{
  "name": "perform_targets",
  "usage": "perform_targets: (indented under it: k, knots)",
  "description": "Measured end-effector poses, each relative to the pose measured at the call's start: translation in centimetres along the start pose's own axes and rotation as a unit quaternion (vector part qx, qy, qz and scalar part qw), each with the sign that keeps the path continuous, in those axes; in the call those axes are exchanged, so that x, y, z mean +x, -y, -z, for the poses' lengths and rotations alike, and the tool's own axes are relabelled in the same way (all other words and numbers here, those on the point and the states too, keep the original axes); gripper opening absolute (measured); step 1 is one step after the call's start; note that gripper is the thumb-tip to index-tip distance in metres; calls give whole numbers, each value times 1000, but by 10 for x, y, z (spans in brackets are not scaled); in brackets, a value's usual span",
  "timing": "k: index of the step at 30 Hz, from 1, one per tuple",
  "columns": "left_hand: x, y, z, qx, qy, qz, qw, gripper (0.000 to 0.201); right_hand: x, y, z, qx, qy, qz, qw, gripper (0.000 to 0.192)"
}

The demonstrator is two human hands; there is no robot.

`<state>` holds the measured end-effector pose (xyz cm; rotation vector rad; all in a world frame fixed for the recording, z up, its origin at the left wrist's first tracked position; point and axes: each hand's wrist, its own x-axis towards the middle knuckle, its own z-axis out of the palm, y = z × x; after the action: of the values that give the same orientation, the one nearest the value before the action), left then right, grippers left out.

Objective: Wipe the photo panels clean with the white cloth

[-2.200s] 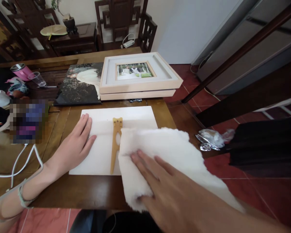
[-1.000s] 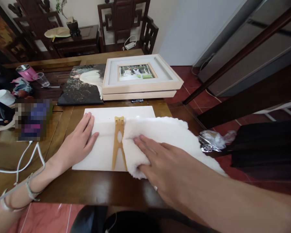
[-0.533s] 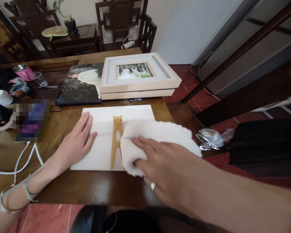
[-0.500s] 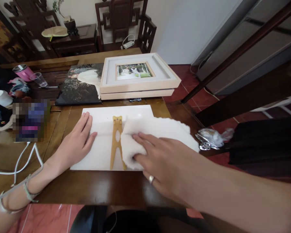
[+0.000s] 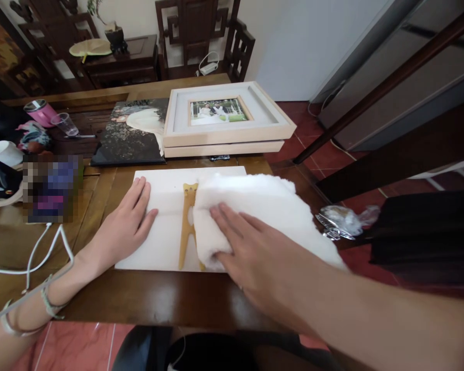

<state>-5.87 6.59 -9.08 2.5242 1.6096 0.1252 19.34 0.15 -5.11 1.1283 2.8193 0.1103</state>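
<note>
A white board (image 5: 160,232) lies flat at the table's front edge, with a yellow-brown stand leg (image 5: 186,221) fixed on it; the leg splits in two toward me. My left hand (image 5: 129,219) rests on the board's left side, fingers stretched out and holding nothing. My right hand (image 5: 251,242) presses a bunched white cloth (image 5: 274,201) onto the board's right half, its fingers partly sunk into the cloth. The cloth covers part of the leg's right side and spreads past the board's right edge.
Two stacked light-wood picture frames (image 5: 224,136) and a dark photo panel (image 5: 133,134) lie behind the board. On the left are a pink mug (image 5: 42,113), a clear plastic cup (image 5: 65,124) and a white cable (image 5: 64,242). Clear plastic packaging (image 5: 342,219) lies at the right.
My right hand has shifted slightly on the board, and the cloth has spread out farther to the right and toward me. My left hand stays on the board's left side.
</note>
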Motion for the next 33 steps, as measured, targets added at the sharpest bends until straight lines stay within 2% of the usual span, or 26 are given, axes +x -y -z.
perform_targets:
  k: [4, 9, 15, 19, 24, 27, 30, 33]
  knots:
    - [0, 1, -1, 1, -1, -2, 1000, 66, -23, 22, -4, 46, -74, -2, 996, 20]
    - [1, 0, 0, -3, 0, -1, 1000, 67, -31, 25, -4, 71, -92, 10, 993, 19]
    - [-1, -1, 1, 1, 3, 3, 1000, 67, -22, 21, -1, 36, -104, 34, 993, 19]
    - [0, 0, 0, -1, 0, 4, 1000, 67, -28, 29, -5, 21, -117, 33, 992, 20]
    - [0, 1, -1, -3, 5, 1, 1000, 68, -44, 40, -11, 11, -126, 95, 987, 20]
    - [1, 2, -1, -2, 1, -4, 1000, 68, -41, 36, -6, 42, -132, 90, 986, 13]
    - [1, 1, -1, -2, 1, -7, 1000, 68, -25, 21, 6, 77, -86, 67, 991, 9]
    - [1, 1, -1, -5, 4, -2, 1000, 67, -6, 2, 18, 78, 21, 38, 996, 8]
